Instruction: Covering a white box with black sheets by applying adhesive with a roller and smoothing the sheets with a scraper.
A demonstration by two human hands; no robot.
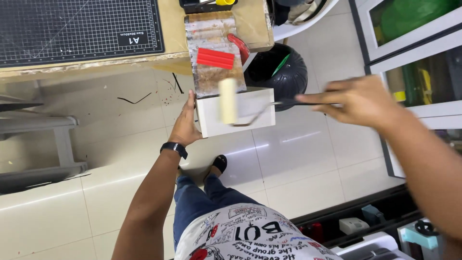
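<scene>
My left hand point(185, 126) grips the left edge of a small white-painted box point(252, 103), held out above the floor. A paint roller with a cream sleeve point(227, 100) lies against the box's face. My right hand point(356, 100) holds its thin dark handle point(288, 102) from the right. Just beyond the box, a stained wooden board point(211, 31) juts off the workbench with a red ribbed tray piece point(215, 58) on it.
A wooden workbench point(173, 29) with a black cutting mat point(77, 26) fills the top left. A black bin point(279, 70) stands behind the box. Glass-fronted cabinets point(414, 53) line the right. Grey metal frame point(43, 144) at left; shelves with small items at bottom right.
</scene>
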